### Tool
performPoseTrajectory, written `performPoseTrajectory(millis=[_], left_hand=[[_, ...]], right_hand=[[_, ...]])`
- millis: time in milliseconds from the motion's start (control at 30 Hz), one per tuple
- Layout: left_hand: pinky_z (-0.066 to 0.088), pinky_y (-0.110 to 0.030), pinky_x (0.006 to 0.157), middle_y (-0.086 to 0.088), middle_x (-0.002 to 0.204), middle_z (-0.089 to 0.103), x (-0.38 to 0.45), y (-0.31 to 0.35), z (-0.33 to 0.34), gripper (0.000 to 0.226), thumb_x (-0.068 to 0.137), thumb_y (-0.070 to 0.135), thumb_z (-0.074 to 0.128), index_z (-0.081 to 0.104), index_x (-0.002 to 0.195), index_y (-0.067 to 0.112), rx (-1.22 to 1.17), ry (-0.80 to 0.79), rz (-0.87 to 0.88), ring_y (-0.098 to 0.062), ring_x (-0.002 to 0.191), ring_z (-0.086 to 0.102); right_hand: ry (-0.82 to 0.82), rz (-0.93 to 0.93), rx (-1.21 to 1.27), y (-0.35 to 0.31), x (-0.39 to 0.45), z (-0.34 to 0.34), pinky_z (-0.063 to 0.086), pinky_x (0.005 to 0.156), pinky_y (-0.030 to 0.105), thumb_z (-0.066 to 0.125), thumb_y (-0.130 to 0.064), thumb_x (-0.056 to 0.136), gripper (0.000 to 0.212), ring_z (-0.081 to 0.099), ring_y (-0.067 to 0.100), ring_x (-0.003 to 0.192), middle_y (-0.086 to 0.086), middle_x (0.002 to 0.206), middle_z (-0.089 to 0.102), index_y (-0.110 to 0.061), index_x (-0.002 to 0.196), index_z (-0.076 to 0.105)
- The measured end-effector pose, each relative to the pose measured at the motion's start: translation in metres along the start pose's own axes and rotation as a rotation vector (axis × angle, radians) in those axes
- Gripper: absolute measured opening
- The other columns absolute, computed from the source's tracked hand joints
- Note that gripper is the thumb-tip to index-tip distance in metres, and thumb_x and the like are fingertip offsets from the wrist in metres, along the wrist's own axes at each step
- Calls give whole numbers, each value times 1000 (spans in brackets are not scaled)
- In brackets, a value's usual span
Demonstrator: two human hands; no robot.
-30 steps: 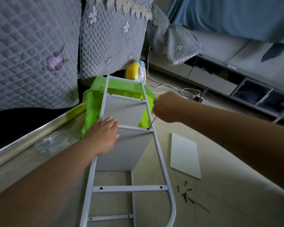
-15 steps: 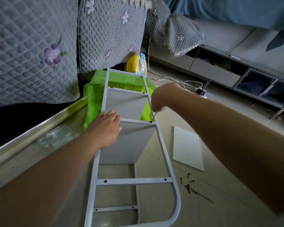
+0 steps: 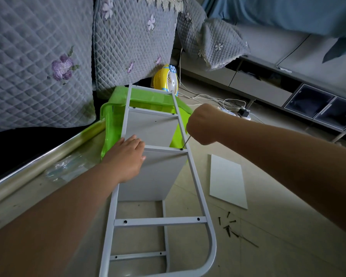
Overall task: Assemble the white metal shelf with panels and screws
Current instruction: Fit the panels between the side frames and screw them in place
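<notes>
Unmoved: R hand (image 3: 203, 124) fisted on screwdriver (image 3: 185, 142), prob. in screw (image 3: 181, 149); L hand (image 3: 128, 156) flat on panel (image 3: 158, 172).

place: home living room — quilted sofa covers (image 3: 38, 62); low TV cabinet (image 3: 268, 90); small yellow fan (image 3: 166, 80)
</notes>
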State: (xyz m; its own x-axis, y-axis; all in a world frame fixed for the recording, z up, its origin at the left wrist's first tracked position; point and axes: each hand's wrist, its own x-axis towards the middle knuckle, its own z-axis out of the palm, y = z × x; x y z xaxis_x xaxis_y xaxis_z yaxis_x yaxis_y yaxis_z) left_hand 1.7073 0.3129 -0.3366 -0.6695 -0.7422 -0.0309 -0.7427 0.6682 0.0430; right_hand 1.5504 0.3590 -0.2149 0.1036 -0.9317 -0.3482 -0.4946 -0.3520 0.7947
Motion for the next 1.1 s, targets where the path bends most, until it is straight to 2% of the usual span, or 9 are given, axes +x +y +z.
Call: performPoseTrajectory(millis=[100,267,400,467,567,667,800,933,1100], left_hand=[[8,-31,114,-2,153,17,-2,2,-1,45,102,27,24,20,142,9,2,4,0,-15,144,5],[8,-30,113,-2,153,17,-2,6,-1,46,102,28,24,19,143,9,10,12,11,-16,144,5],[9,-31,113,-4,153,18,-3,2,0,46,102,28,24,20,142,8,21,28,7,-18,144,7],[9,-31,114,-4,153,17,-5,2,2,46,102,28,24,19,143,8,16,27,7,-18,144,6],[8,-32,114,-4,154,16,-5,3,3,47,102,28,23,18,144,8,11,26,12,-18,144,5],[8,-33,114,-5,153,17,-2,-1,3,46,102,28,24,19,143,7,-2,26,8,-18,144,4],[8,-33,114,-5,153,17,-2,-3,6,47,101,28,24,19,142,7,-1,34,9,-19,144,4],[7,-32,114,-5,153,16,-2,-1,4,47,102,28,23,18,143,7,-4,29,9,-18,144,5],[11,-30,112,-4,150,21,-3,1,5,45,101,28,24,22,140,7,13,41,14,-17,142,9]], right_hand=[[-8,-12,5,-4,2,-2,30,53,19,42,-13,89,25,55,25,84,1,78,56,-13,103,63],[-238,194,208,1,15,-2,40,78,27,39,-24,92,33,56,24,109,2,117,57,-17,119,55],[-398,310,430,-4,25,-18,38,79,30,39,-24,91,22,53,25,99,2,97,53,-20,109,51],[-387,348,483,-6,28,-24,37,74,27,39,-26,92,15,53,24,97,2,90,47,-21,104,47],[-351,336,397,-12,32,-29,38,60,23,37,-29,90,34,57,21,100,3,98,48,-17,118,52],[-253,176,286,-15,32,-33,45,78,29,40,-27,89,34,54,26,97,6,100,52,-14,117,56],[-115,-37,43,-5,15,-26,44,77,28,50,-12,87,22,59,28,102,9,108,62,-9,105,62],[-135,-58,5,-3,13,-14,32,53,20,46,-11,90,20,59,30,98,10,107,62,-7,102,62],[-267,116,336,4,15,-11,46,77,26,42,-18,96,29,58,29,97,14,117,60,-2,114,58]])
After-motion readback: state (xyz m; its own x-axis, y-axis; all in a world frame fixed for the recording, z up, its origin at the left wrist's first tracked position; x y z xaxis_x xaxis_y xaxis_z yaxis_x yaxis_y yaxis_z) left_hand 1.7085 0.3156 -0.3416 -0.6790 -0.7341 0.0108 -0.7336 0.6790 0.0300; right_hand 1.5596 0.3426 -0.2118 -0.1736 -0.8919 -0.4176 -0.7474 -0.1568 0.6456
